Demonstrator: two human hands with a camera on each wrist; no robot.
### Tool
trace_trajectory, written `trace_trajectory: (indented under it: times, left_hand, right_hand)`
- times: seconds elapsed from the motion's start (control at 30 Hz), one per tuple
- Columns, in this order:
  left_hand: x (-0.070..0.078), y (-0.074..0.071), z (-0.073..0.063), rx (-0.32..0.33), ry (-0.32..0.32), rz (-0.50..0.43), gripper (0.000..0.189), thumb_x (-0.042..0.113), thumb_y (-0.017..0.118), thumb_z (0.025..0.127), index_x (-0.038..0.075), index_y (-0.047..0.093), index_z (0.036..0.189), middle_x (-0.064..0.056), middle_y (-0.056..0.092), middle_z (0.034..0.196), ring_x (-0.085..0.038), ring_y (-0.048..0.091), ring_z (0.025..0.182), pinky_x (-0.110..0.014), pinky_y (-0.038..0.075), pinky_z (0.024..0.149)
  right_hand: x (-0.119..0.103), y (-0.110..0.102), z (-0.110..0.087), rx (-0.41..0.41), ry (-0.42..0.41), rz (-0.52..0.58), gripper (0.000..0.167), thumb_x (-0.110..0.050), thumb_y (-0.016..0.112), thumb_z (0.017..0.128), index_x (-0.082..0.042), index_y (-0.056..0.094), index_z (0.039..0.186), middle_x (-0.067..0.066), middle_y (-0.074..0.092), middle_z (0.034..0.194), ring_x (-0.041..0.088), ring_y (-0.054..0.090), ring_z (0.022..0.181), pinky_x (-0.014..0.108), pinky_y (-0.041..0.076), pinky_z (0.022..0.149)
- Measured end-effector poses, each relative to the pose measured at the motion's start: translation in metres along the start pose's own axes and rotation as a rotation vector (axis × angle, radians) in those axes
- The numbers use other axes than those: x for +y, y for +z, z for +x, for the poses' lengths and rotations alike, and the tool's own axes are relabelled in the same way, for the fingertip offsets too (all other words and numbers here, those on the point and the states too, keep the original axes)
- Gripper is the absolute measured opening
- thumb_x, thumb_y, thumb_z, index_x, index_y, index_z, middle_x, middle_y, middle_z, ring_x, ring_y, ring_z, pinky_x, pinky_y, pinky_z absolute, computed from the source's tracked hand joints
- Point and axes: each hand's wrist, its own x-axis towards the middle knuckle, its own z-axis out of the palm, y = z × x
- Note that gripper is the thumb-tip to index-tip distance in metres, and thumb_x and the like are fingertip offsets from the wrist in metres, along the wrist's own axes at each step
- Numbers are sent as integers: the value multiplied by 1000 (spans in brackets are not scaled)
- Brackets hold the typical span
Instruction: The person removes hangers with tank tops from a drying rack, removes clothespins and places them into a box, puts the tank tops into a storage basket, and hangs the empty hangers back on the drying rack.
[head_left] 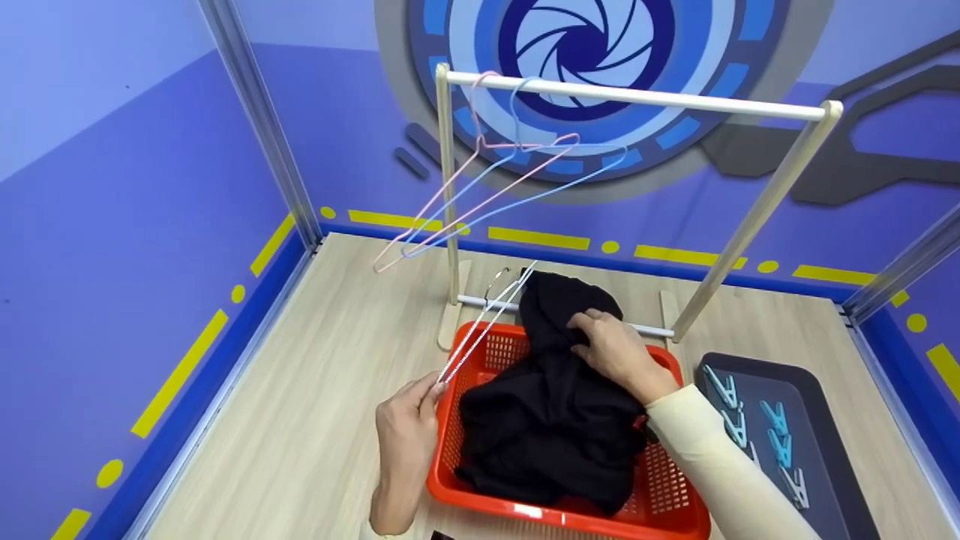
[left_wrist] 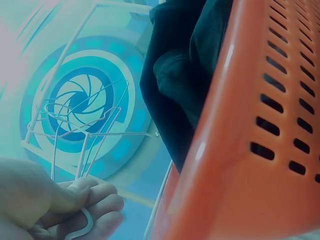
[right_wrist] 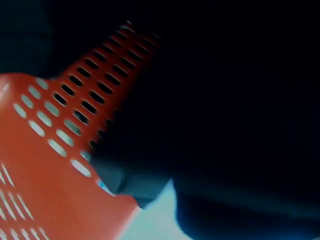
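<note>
My left hand [head_left: 409,420] holds one end of a white wire hanger [head_left: 487,322], left of a red basket [head_left: 444,480]. The left wrist view shows thumb and fingers of the left hand [left_wrist: 75,205] pinching the wire. The hanger's far end meets the top of a black garment [head_left: 555,420], which lies bunched in the basket with its upper part raised over the back rim. My right hand [head_left: 619,352] grips this upper part with bent fingers. In the right wrist view the dark cloth [right_wrist: 215,125] fills most of the picture and hides the right hand.
A drying rack [head_left: 637,94] stands behind the basket, with a pink hanger [head_left: 442,191] and a blue hanger [head_left: 555,196] on its bar. At the right, a dark tray [head_left: 814,450] bears several clothespins [head_left: 780,446]. Purple walls [head_left: 150,247] enclose the wooden tabletop [head_left: 300,390].
</note>
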Motion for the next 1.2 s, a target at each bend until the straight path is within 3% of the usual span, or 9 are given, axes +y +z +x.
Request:
trace_trajectory:
  times: [0.2, 0.33, 0.43, 0.67, 0.77, 0.83, 0.9, 1.1, 1.2]
  left_hand:
    - [0, 0, 0, -4, -14, -1, 14, -4, 82, 87, 1, 83, 100, -7, 79, 88, -20, 75, 75, -35, 60, 63]
    - [0, 0, 0, -2, -11, 0, 14, -4, 82, 87, 1, 83, 100, -7, 79, 89, -19, 75, 75, -35, 60, 63]
    - [0, 1, 0, 4, -6, -3, 14, -4, 82, 87, 0, 83, 100, -7, 79, 88, -19, 75, 74, -34, 60, 63]
    - [-1, 0, 1, -5, -29, 0, 15, -7, 81, 86, 0, 83, 100, -3, 79, 87, -18, 75, 75, -32, 60, 63]
    - [-1, 0, 1, -16, -48, 0, 16, -7, 81, 86, 0, 83, 100, -2, 79, 86, -17, 75, 75, -31, 60, 64]
    - [0, 0, 1, -19, -53, -2, 16, -8, 81, 86, 0, 83, 100, -2, 79, 86, -17, 75, 75, -32, 60, 63]
    - [0, 0, 2, -17, -47, -1, 16, -8, 81, 86, 0, 83, 100, -3, 79, 86, -17, 75, 75, -32, 60, 64]
    - [1, -1, 1, -18, -37, 10, 15, -6, 82, 86, 0, 83, 100, -5, 79, 88, -17, 75, 76, -31, 59, 64]
    - [1, -1, 0, -25, -41, 9, 15, -4, 82, 86, 0, 83, 100, -5, 80, 89, -17, 75, 77, -30, 59, 65]
  right_hand:
    - [2, 3, -4, 113, 2, 32, 20, 2, 83, 86, -5, 73, 102, 12, 71, 97, 38, 72, 89, 55, 58, 78]
    - [-1, -10, -5, 194, 35, 70, 18, 2, 80, 90, -5, 74, 106, 13, 74, 100, 38, 73, 91, 54, 58, 80]
    - [-9, -33, -4, 280, 24, 87, 18, 3, 79, 91, -3, 74, 107, 14, 75, 102, 38, 73, 93, 54, 58, 81]
    - [-47, -101, -14, 516, -114, 70, 27, 11, 83, 85, -3, 76, 108, 10, 75, 101, 32, 73, 93, 43, 58, 82]
    - [-68, -120, -27, 552, -171, 79, 32, 11, 84, 83, -6, 78, 109, 6, 75, 101, 28, 72, 94, 38, 55, 83]
    - [-79, -124, -38, 514, -222, 55, 32, 7, 85, 81, -8, 78, 108, 4, 76, 102, 27, 72, 95, 39, 56, 83]
    - [-87, -119, -48, 425, -277, 30, 32, 2, 87, 80, -10, 77, 107, 3, 75, 102, 25, 72, 93, 40, 58, 80]
    - [-105, -76, -70, -45, -272, 8, 31, -9, 91, 80, -17, 71, 103, -1, 72, 100, 23, 71, 91, 42, 60, 72]
    - [-109, -55, -76, -205, -286, 7, 32, -10, 91, 78, -19, 66, 97, -3, 67, 93, 19, 69, 83, 39, 58, 66]
